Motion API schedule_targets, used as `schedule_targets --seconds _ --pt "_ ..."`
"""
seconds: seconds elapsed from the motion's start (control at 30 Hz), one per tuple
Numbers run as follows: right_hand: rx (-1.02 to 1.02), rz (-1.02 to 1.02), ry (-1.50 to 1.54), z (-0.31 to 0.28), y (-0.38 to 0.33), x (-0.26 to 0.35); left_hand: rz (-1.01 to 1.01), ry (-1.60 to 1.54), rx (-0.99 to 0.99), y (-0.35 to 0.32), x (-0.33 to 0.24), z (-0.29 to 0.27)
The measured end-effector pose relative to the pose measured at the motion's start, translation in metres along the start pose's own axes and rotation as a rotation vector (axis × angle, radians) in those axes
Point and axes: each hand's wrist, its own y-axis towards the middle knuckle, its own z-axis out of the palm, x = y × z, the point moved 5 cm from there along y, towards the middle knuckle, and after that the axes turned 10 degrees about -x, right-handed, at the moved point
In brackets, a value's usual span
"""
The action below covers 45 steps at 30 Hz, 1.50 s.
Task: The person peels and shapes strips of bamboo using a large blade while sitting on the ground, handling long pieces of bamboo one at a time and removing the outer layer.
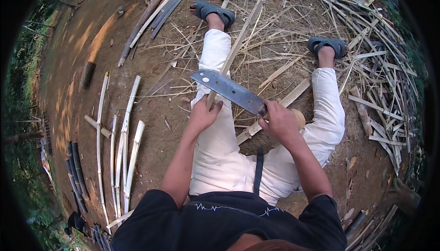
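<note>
My left hand [205, 113] is closed around the near end of a long split bamboo strip [242, 35], which slants away from me past my left knee. In my right hand [280, 122] is the handle of a broad chopping knife [233, 91] with a dark, wide blade and a few holes in it. The blade lies across the strip just beyond my left fingers; whether its edge bites into the strip I cannot tell. A pale rounded piece of wood [299, 118] shows beside my right hand, partly hidden. Another flat bamboo piece [293, 94] lies between my legs.
Split bamboo lengths [123, 145] lie on the ground at left, with dark poles [75, 171] farther left. A large heap of shavings and strips [382, 86] spreads at right. More dark strips [176, 3] lie beyond my left sandal [213, 13].
</note>
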Motion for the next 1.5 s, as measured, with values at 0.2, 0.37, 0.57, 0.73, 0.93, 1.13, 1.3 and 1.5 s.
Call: schedule_targets --seconds 0.2,0.37,0.57,0.73,0.93,1.13,1.3,1.5 --pt "-0.072 -0.019 -0.054 -0.03 -0.004 0.006 0.266 0.151 -0.106 -0.039 -0.025 -0.023" --pt "-0.148 0.0 -0.059 -0.066 -0.017 0.011 0.325 0.237 -0.273 -0.1 -0.08 -0.029" --pt "-0.091 -0.066 -0.185 -0.065 -0.007 -0.002 0.308 0.208 -0.241 -0.09 -0.064 0.014" --pt "-0.077 0.017 -0.326 -0.074 0.029 -0.045 0.351 0.373 -0.263 -0.075 -0.062 0.006" --pt "-0.025 0.193 -0.259 -0.069 0.07 -0.054 0.328 0.419 -0.184 -0.051 -0.037 -0.001" --pt "0.218 -0.192 -0.359 -0.033 0.086 -0.043 0.35 0.27 -0.294 -0.063 -0.03 0.024" --pt "0.081 0.19 -0.396 -0.065 0.143 -0.11 0.312 0.296 -0.264 -0.063 -0.031 0.034" --pt "0.299 -0.092 -0.552 -0.057 0.135 -0.08 0.302 0.275 -0.291 -0.058 -0.033 0.029"
